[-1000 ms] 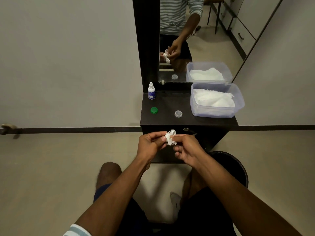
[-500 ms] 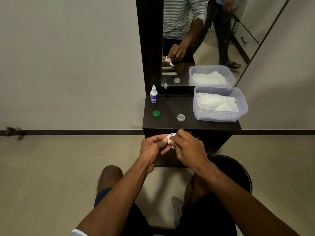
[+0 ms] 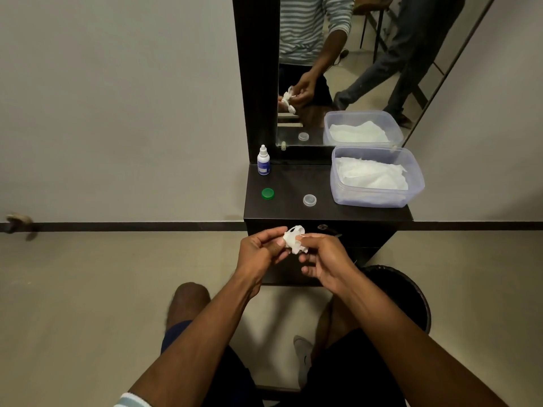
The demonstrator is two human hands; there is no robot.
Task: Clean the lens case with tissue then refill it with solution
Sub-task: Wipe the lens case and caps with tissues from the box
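Note:
In front of the dark shelf's front edge, my left hand point(image 3: 261, 248) pinches the white lens case point(image 3: 296, 230), which is mostly wrapped in white tissue point(image 3: 292, 242). My right hand point(image 3: 326, 259) grips the tissue against the case from the right. On the shelf stand a small white solution bottle point(image 3: 263, 161) with a blue label at the back left, a green cap point(image 3: 267, 194) in front of it, and a clear cap point(image 3: 309, 200) near the middle.
A clear plastic tub point(image 3: 379, 198) of white tissues fills the right side of the dark shelf point(image 3: 293, 183). A mirror point(image 3: 338, 69) rises behind, reflecting me and another person's legs. A black bin point(image 3: 402, 295) stands on the floor at the lower right.
My right hand has drawn back and rolled a little, uncovering more of the tissue around the case. In the mirror, the other person has walked further across the room.

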